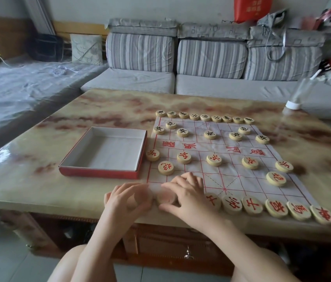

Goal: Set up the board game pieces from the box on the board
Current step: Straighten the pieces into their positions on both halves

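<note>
Both hands down at the near-left corner of the xiangqi board (211, 157), a thin paper sheet with red grid on a marble-pattern table (99, 106).

Left hand (128, 198): fingers curled over a round wooden piece (140, 197), pinching it at the table's near edge. Piece is motion-blurred, marking unreadable.

Right hand (187, 192): fingers bent and spread over the board's corner, thumb and fingertips around a second blurred piece (165, 197). The two blurred pieces sit side by side, nearly touching, between the hands.

Right of the right hand: near red back row (270, 206) runs along the board edge, six pieces visible, first one just beside the right hand's wrist side.

Beyond the hands: five red soldiers (213, 160) in a row, red cannon (166, 167) just past the right hand's fingertips, the other red cannon (276, 178) well to the right.

Farther out: black pieces (205, 117), nine in the far row, two cannons and five soldiers in front of them.

Box (107, 153): red outside, white inside, open, no pieces visible in it, beyond the left hand, its right wall beside the board's left edge.

Clear bottle with white cap (298, 94) at the far right table corner, well apart from both hands.
</note>
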Demonstrator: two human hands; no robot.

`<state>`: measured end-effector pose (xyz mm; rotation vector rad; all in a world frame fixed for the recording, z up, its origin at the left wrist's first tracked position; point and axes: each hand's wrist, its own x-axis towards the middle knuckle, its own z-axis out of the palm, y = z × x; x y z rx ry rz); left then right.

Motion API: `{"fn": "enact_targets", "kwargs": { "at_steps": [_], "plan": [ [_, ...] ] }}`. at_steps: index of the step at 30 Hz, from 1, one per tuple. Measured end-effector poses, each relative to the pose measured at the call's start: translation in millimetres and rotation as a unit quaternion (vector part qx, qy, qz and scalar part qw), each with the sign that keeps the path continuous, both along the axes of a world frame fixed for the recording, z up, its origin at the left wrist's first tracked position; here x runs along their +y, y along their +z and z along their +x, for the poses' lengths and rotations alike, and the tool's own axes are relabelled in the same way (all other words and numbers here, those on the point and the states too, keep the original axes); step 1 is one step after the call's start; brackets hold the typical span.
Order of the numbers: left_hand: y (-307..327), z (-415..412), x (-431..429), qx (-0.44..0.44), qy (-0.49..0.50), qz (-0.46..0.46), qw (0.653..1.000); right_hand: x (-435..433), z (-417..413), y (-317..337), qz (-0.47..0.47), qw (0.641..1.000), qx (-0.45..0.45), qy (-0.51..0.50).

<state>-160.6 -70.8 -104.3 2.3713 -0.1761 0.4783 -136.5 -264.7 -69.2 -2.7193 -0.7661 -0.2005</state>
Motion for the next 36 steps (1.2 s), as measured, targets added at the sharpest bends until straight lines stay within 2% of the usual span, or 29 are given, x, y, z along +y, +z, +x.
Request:
{"fn": "enact_targets", "kwargs": {
  "at_steps": [5,10,12,16,24,27,36],
  "plan": [
    [2.5,3.3,-5.0,-0.013,0.047,0.032,0.998,5.4,0.2,-1.7,-0.022,0.999,-0.018,-0.018],
    [8.9,-6.2,-3.5,0.017,0.02,0.008,1.0,-2.6,-8.5,11.8,0.06,0.992,0.109,0.02],
    [10.8,-10.4,-2.3,0.018,-0.009,0.002,1.0,-5.6,-10.6,12.2,0.072,0.989,0.131,0.016],
    [10.0,-10.6,-2.6,0.02,-0.018,-0.022,0.999,-3.8,-11.4,9.7,0.089,0.991,0.099,0.001],
    [3.6,-2.1,-4.2,0.013,0.066,0.027,0.997,1.8,-7.8,0.7,-0.01,0.999,-0.027,-0.023],
    [7.2,-5.6,-7.5,0.019,0.076,0.035,0.996,0.8,-8.8,-0.8,-0.001,1.0,-0.009,-0.019],
    [12.4,-18.3,-2.5,0.027,0.016,-0.047,0.998,-3.5,-17.4,9.4,0.071,0.996,0.056,-0.029]
  ]
}}
